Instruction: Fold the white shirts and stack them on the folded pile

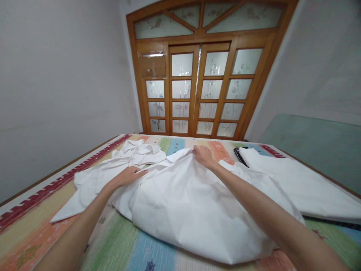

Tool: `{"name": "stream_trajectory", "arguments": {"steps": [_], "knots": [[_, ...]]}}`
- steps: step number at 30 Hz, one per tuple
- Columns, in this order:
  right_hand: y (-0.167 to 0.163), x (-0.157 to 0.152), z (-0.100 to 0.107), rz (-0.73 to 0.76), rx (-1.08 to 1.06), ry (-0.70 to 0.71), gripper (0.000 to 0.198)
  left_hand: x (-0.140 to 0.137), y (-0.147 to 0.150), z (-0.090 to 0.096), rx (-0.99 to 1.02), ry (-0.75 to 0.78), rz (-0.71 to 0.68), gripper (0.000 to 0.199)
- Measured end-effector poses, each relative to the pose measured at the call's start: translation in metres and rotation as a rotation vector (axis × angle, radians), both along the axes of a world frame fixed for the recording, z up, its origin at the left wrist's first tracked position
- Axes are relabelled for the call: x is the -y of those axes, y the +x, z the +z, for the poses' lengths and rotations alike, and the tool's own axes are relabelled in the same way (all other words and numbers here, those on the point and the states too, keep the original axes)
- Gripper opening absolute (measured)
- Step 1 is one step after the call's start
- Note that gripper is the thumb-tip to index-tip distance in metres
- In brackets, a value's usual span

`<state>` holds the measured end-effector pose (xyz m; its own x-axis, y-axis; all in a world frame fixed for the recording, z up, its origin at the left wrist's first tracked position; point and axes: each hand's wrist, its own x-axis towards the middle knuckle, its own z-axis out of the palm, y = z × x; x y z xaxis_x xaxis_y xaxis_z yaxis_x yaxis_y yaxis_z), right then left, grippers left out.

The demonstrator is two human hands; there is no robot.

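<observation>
A large white cloth (180,203), loose and rumpled, perhaps a garment, spreads across the middle of the table in front of me. My right hand (202,155) pinches its far edge and lifts it into a peak. Further left and nearer to me, my left hand (130,176) has its fingers closed on the left part of the same cloth; the fingertips are partly hidden in the folds. Just beyond my left hand lies another crumpled white cloth (96,182), its pointed end toward the near left.
Folded white fabric (293,184) lies at the right, with black fabric (241,156) showing beneath it. A striped multicoloured cover (118,233) lies over the table. Beyond stand wooden glass-paned doors (194,90), and a pale green panel (316,146) is at the right.
</observation>
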<state>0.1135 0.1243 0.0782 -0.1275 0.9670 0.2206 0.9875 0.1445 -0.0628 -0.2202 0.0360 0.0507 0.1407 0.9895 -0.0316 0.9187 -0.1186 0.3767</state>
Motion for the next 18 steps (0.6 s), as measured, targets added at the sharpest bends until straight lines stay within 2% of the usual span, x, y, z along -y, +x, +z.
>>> {"name": "stream_trajectory", "arguments": {"steps": [4,6,8,12,14,16,18], "knots": [[-0.002,-0.022,0.001,-0.113,-0.127,0.039,0.032,0.022,-0.033,0.031,-0.018,-0.11,0.056,0.051],[-0.004,-0.036,0.0,-0.127,-0.232,0.039,0.031,0.037,-0.041,0.045,0.09,-0.136,0.04,0.047],[-0.005,-0.05,-0.002,-0.125,-0.335,0.05,0.031,0.052,-0.04,0.058,0.215,-0.083,0.012,0.044],[-0.007,-0.067,-0.014,-0.113,-0.59,-0.016,0.019,0.075,-0.01,0.078,0.267,0.119,-0.012,0.044],[-0.006,-0.068,-0.02,-0.092,-0.71,-0.072,0.018,0.084,0.016,0.084,0.241,0.182,-0.092,0.039],[-0.004,-0.063,-0.023,-0.075,-0.791,-0.12,0.024,0.091,0.044,0.085,0.218,0.206,-0.198,0.034],[0.0,-0.053,-0.019,-0.045,-0.856,-0.234,0.024,0.098,0.071,0.077,0.209,0.202,-0.306,0.031]]}}
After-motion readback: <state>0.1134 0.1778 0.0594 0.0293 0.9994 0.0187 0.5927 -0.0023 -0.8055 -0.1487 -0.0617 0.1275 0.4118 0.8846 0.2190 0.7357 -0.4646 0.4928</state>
